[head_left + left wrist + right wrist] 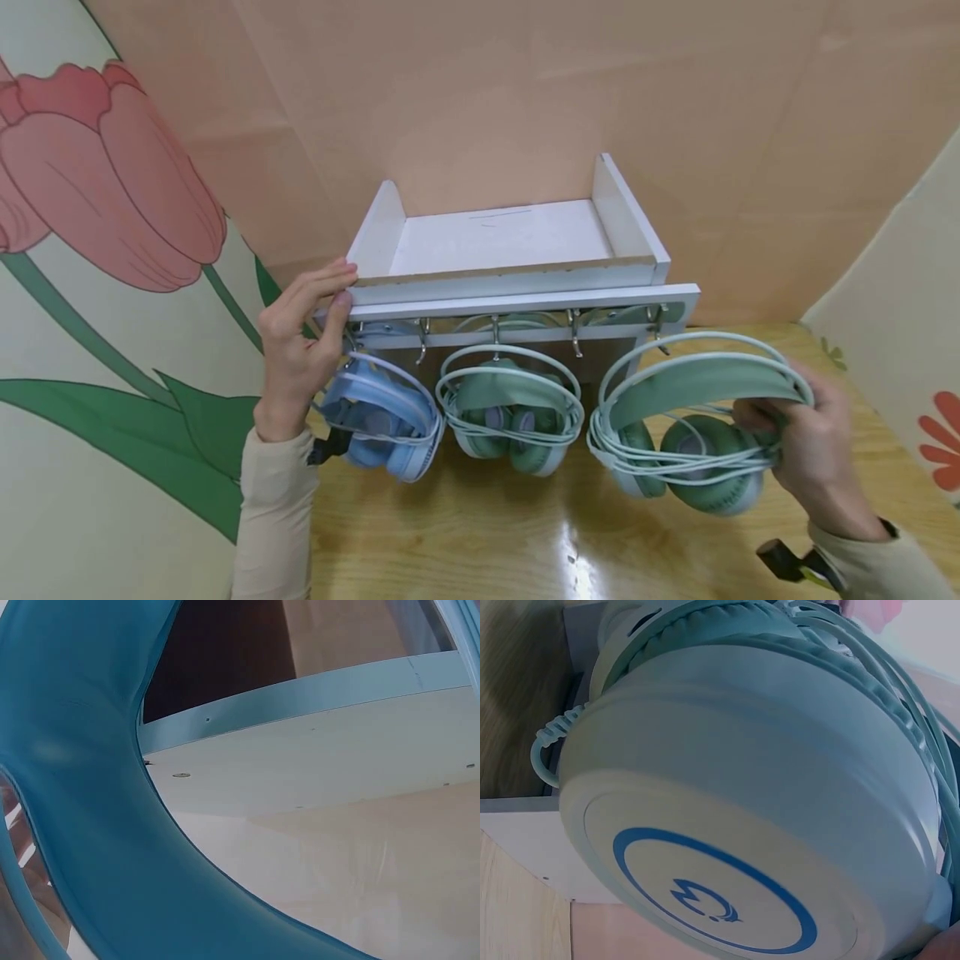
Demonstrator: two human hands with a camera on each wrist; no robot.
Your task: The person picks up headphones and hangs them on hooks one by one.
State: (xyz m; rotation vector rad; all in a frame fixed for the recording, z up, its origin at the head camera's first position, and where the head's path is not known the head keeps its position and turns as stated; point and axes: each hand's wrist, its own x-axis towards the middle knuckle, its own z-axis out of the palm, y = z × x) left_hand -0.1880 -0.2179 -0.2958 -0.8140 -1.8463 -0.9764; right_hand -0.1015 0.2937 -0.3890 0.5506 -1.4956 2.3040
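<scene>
My left hand (303,337) holds the left end of a white shelf rack (517,296), fingers on top and thumb at the front rail. Right of the rack, my right hand (813,442) grips a pair of green headphones (701,383) by the side of the band, its cable wound around the ear cups. The band's top is close to the rightmost hook (657,321); whether they touch I cannot tell. Blue headphones (386,417) hang below the rack's left end, and other green headphones (510,408) hang at its middle hook. In the right wrist view an ear cup (742,802) fills the picture.
Metal hooks (575,333) line the rack's front rail, one on each side of the middle headphones. Below is a glossy wooden table (450,542). Behind stands a brown paper-like backdrop (495,92), with flower-printed panels (112,333) at both sides.
</scene>
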